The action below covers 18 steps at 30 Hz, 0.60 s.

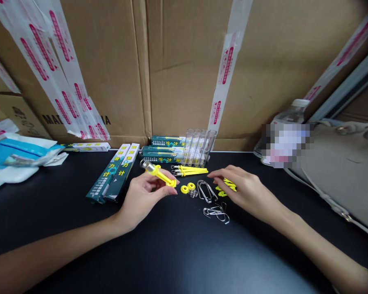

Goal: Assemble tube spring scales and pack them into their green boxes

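My left hand (142,196) is closed around a yellow spring-scale rod (162,175), with a metal spring at its upper end and a yellow ring at the lower end by my thumb. Over a small pile of flat yellow pieces (227,188) hovers my right hand (243,188), its fingers apart and bent downward; nothing shows in them. Between the hands lie two yellow rings (185,189), small clear pieces (193,194) and bent metal wire loops (206,191). Closer to me are several metal hooks (216,213). More yellow rods with springs (190,170) lie behind.
Clear tubes (199,147) stand upright beside stacked green boxes (162,154). Two more green boxes (113,173) lie at left, near blue-white packaging (24,153). A plastic bottle (290,112) and a grey bag (340,167) sit at right. Large cardboard boxes (184,81) wall the back.
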### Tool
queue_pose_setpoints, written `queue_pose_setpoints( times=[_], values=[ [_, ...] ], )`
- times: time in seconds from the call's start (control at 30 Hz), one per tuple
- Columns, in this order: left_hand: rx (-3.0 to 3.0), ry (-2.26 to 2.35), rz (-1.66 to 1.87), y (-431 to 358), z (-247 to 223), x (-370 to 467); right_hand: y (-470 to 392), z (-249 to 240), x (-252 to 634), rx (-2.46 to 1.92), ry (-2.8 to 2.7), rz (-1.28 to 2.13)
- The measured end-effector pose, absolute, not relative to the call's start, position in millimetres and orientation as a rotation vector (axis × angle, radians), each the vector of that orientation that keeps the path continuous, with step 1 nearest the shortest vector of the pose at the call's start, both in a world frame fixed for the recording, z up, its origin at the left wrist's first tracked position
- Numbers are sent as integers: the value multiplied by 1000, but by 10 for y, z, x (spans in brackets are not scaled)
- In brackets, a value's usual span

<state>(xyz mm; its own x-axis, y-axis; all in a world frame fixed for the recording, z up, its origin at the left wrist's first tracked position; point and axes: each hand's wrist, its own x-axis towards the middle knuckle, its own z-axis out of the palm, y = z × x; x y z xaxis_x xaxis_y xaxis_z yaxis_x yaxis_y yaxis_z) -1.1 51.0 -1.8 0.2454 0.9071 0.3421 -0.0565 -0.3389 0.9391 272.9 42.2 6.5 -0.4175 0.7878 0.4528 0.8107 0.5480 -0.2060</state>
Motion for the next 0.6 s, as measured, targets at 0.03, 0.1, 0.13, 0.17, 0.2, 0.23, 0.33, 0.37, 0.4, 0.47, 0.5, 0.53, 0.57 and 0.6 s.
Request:
queue_pose_setpoints(
  times=[0.03,0.1,0.13,0.17,0.2,0.23,0.33,0.37,0.4,0.47,0.5,0.53,0.57,0.6],
  values=[
    [1550,820,1266,510,-11,-5,422,69,2728,-1284,-2311,-87],
    [1517,841,1264,507,11,5,424,79,2733,-1284,-2320,-145],
    [1495,857,1255,503,25,8,426,83,2743,-1294,-2297,-162],
    [1476,873,1242,497,40,10,431,87,2757,-1307,-2265,-167],
    [1465,885,1223,489,54,11,437,89,2776,-1322,-2227,-164],
    [1466,893,1206,482,64,11,445,87,2797,-1336,-2191,-156],
    [1530,886,1192,467,68,3,474,62,2845,-1351,-2122,-127],
    [1557,880,1197,467,60,-1,482,46,2848,-1350,-2112,-116],
    [1579,875,1206,469,52,-6,488,28,2843,-1346,-2104,-103],
    [1598,880,1235,476,37,-12,486,-8,2808,-1332,-2092,-75],
    [1596,890,1255,479,34,-12,476,-23,2781,-1322,-2087,-61],
    [1587,902,1273,482,34,-11,461,-36,2750,-1310,-2081,-47],
    [1576,912,1288,485,37,-8,440,-46,2716,-1298,-2075,-31],
    [1567,918,1299,486,41,-5,416,-54,2682,-1285,-2070,-14]
  ],
)
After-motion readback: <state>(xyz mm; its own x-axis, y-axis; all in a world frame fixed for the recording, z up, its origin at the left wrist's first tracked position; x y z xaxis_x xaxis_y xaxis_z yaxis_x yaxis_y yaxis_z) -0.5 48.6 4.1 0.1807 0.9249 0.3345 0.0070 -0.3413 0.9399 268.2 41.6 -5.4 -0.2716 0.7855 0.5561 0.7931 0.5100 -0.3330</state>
